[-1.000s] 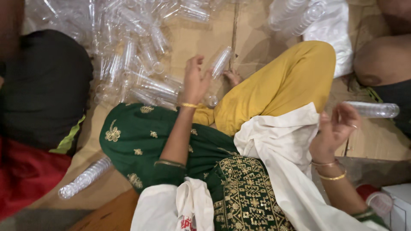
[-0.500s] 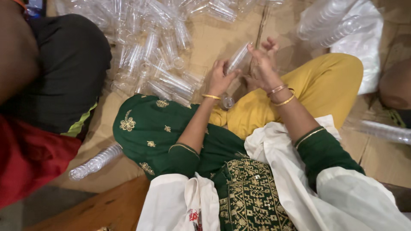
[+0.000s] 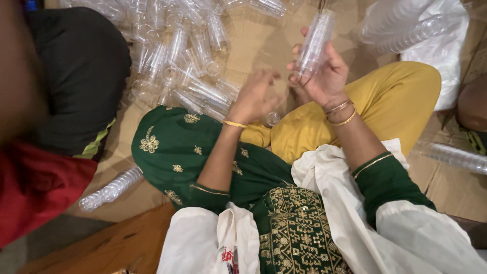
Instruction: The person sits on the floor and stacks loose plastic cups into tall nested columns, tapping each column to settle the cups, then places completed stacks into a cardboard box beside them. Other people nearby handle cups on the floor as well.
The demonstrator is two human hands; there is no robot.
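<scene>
My right hand (image 3: 324,76) grips a stack of clear plastic cups (image 3: 315,38) and holds it up above my yellow-clad knee (image 3: 385,101). To its left, my left hand (image 3: 256,96) is blurred, its fingers apart and pointing towards the heap of clear plastic cup stacks (image 3: 193,66) on the cardboard floor (image 3: 253,40). Whether the left hand holds anything is unclear. A single clear cup (image 3: 272,119) lies just below the left hand against my leg.
Another person in black and red (image 3: 56,116) sits close at the left. A white bag with more cup stacks (image 3: 421,35) lies at the top right. One cup stack (image 3: 109,190) lies at lower left, another (image 3: 456,156) at the right edge.
My right hand has taken the cup stack over and lifted it higher. My left hand has let go and dropped towards the heap. The camera has moved closer.
</scene>
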